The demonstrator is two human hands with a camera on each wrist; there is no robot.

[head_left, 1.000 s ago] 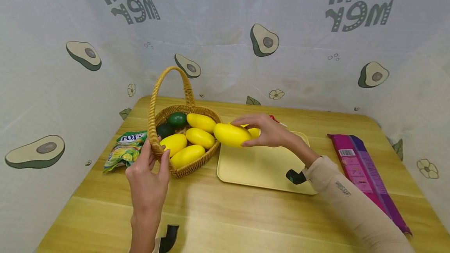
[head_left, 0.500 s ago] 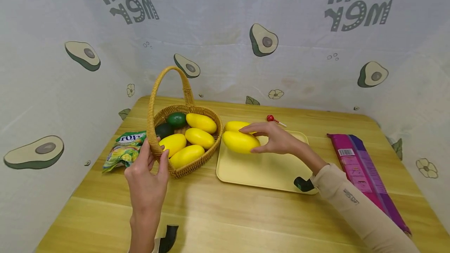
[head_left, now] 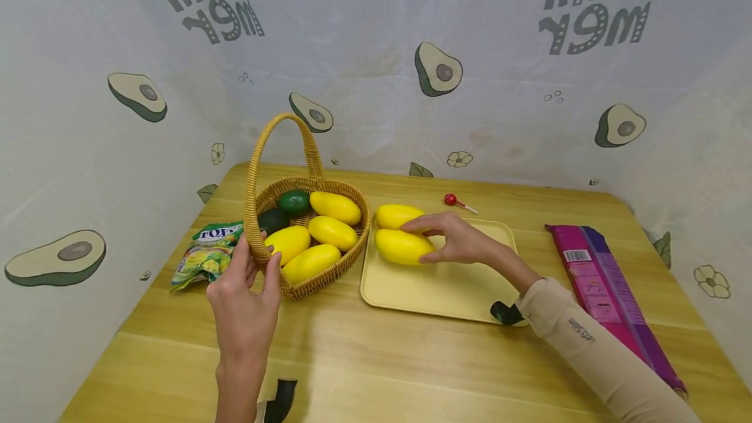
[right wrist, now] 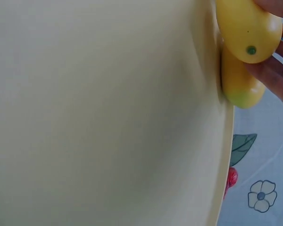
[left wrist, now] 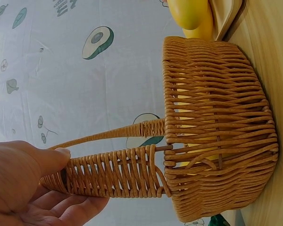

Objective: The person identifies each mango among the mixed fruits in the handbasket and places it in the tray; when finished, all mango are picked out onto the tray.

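With thumb and fingers, my left hand (head_left: 247,302) grips the near base of the handle of a wicker basket (left wrist: 221,127), which stands on the table. Several yellow mangoes (head_left: 311,264) and dark green avocado-like fruits (head_left: 294,202) lie inside it. My right hand (head_left: 461,238) holds another yellow mango (head_left: 402,247) between thumb and fingers at the left side of a pale yellow tray (head_left: 437,289). Whether this mango touches the tray is hard to tell. Just behind it, a second mango (head_left: 396,215) lies at the tray's back left corner.
A green candy bag (head_left: 208,253) lies left of the basket. Behind the tray is a red lollipop (head_left: 451,200). A long pink and purple packet (head_left: 611,305) lies on the right of the table (head_left: 376,371). A printed curtain hangs behind.
My right hand has carried the mango from beside the basket rim rightward and down to the tray, in front of the other mango. The left hand stays on the basket handle.
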